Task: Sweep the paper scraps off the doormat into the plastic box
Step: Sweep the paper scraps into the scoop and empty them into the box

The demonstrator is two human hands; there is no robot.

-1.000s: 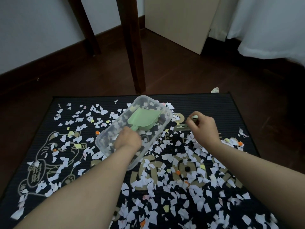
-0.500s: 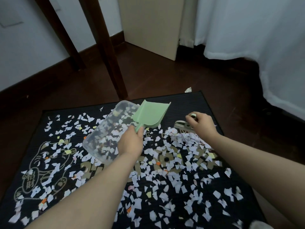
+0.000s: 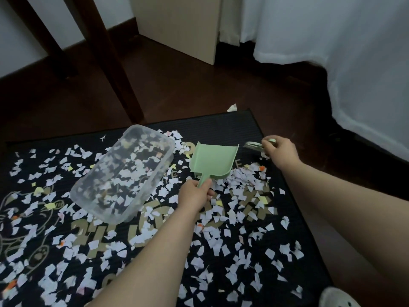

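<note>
The dustpan (image 3: pixel 212 160) has swung right off the box (image 3: pixel 115 218); left hand (image 3: pixel 194 196) grips it, right hand (image 3: pixel 278 151) grips a brush (image 3: pixel 252 145).

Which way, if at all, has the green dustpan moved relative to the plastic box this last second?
Yes. The green dustpan, held by the left hand, went from over the plastic box rightward, now beside it over the doormat.

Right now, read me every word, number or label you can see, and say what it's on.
"E": gold, on the mat, right of the dustpan.
Other gold mat lettering: half under scraps, unreadable.
On box, dustpan: none visible.
</note>
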